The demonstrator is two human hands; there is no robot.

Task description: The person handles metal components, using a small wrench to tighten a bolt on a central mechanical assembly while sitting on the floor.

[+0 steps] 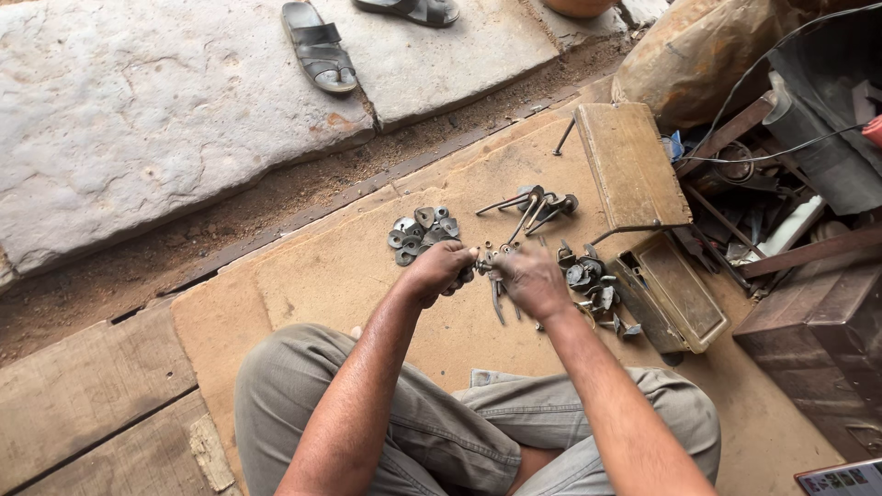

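Observation:
I sit cross-legged on a brown board [303, 276]. My left hand [439, 267] and my right hand [533, 280] meet above the board, each pinching an end of a small metal part [484, 266] held between them. Under my right hand lies a dark pair of pliers [497, 298]. A pile of flat metal washers [421, 231] lies just beyond my left hand. Several long bolts [533, 207] lie beyond my right hand. More small metal fittings [588, 280] are heaped to the right of my right hand.
An open wooden box [675, 294] with a raised lid [629, 161] stands at the right. Behind it are scrap metal, wires and a dark cloth [818, 129]. Two sandals [317, 46] lie on stone slabs [138, 119] at the far side.

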